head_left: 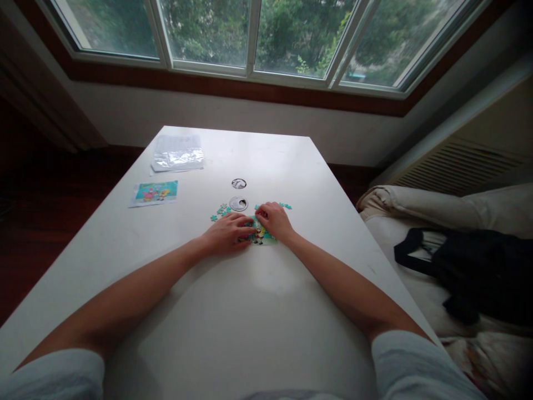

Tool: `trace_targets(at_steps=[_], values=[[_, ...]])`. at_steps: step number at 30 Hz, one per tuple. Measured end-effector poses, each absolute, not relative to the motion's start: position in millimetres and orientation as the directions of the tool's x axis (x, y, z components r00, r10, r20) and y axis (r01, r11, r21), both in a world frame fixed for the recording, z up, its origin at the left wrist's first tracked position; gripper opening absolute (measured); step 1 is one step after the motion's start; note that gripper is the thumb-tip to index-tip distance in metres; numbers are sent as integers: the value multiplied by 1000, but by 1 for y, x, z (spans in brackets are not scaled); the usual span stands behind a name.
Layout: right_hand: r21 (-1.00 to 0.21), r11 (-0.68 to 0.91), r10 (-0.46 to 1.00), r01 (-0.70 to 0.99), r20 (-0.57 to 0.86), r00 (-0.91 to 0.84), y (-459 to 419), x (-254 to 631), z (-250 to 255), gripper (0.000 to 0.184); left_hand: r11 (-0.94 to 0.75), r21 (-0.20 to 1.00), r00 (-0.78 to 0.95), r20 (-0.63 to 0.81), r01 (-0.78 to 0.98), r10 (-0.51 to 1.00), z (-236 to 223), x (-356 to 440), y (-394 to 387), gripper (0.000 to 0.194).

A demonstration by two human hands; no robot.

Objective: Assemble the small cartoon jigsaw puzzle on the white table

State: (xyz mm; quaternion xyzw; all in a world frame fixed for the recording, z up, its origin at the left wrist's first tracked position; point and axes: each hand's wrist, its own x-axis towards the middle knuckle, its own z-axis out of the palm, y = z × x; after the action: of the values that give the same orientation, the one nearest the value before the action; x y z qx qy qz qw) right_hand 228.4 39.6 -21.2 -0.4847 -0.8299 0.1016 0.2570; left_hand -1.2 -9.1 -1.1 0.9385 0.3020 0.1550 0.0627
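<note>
Partly under the left grip (229, 231) lies the jigsaw (264, 238).

Near the frame's centre, the puzzle (268, 241) lies on the bench (250, 311), partly under my left grip (231, 232) and right grip (272, 220). Loose pieces (220, 211) lie to its upper left, others to its upper right. Two discs (239, 183) sit above it. Upper left, the card (156, 192) lies below the plastic packet (178, 153). Right of the bench, a garment (487, 272) lies on the sofa (412, 200).
</note>
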Motion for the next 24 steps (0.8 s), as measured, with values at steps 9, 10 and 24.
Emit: trace_targets(at_steps=[9,10,24], values=[[-420,534,843,734,332,-423,39,232,-21,7,-811,205,768,261,548,585,-1,1,-10,35],[-424,544,837,724,328,-437,39,233,-20,7,-809,212,766,261,548,587,-1,1,-9,35],[-430,552,834,714,300,-464,37,234,-17,5,-646,302,573,301,701,762,-4,-9,6,28]])
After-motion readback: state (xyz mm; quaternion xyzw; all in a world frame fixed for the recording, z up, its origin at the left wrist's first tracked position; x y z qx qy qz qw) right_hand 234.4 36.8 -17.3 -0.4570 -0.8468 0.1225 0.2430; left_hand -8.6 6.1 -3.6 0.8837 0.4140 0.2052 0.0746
